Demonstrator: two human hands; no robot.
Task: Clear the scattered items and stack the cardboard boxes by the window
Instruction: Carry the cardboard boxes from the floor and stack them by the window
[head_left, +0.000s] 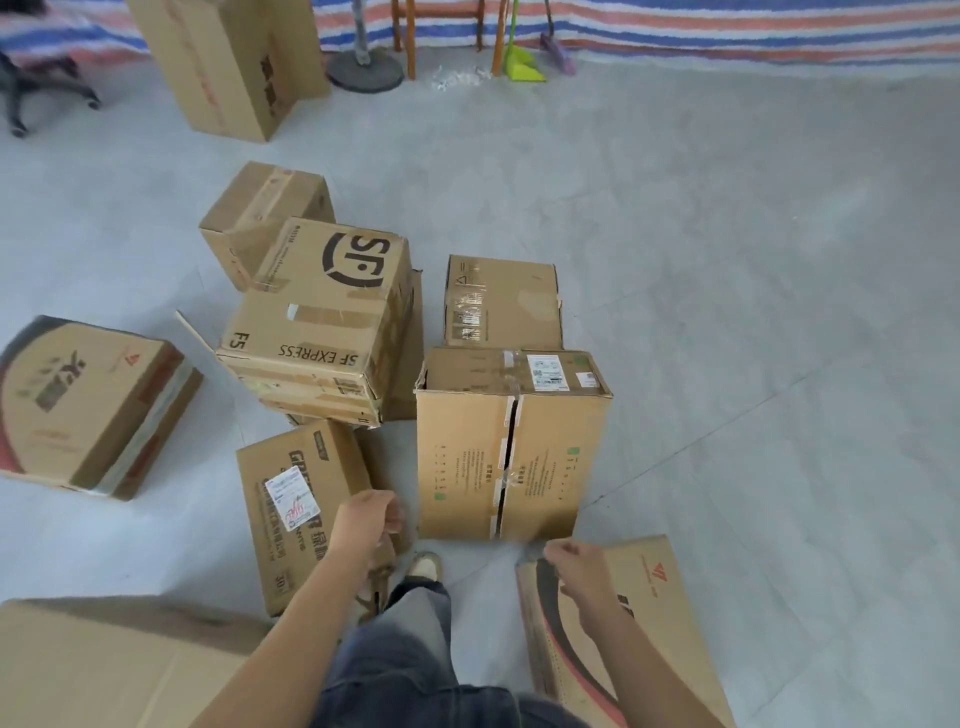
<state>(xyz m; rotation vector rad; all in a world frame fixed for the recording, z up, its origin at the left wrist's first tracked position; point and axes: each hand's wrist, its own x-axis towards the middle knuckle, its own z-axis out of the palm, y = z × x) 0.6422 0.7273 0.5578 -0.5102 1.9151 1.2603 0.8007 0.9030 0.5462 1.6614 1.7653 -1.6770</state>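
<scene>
Standing among the scattered cardboard boxes, we are holding both hands low with the fingers curled. The left hand (366, 519) is hovering at the right edge of the labelled box (296, 519). The right hand (574, 566) is sitting at the near corner of the flat printed box (649, 613). We cannot tell whether either hand is actually gripping its box.

Between and just ahead of the hands, the tall taped box (467, 457) is blocking the way forward, with a plain box (514, 301) lying right behind it. Ahead of the left hand, the SF Express box (322, 306) is resting tilted on flattened cardboard, and a smaller box (260, 208) is sitting beyond it. Well left of the left hand a red-printed box (88, 410) is lying on the floor (753, 312). A large box (93, 670) is crowding in below our left forearm. Our shoe (426, 565) is showing between the hands.

To the right of the right hand the floor is running open towards the striped tarp wall, where a fan base (365, 70) and a green dustpan (522, 67) are standing.
</scene>
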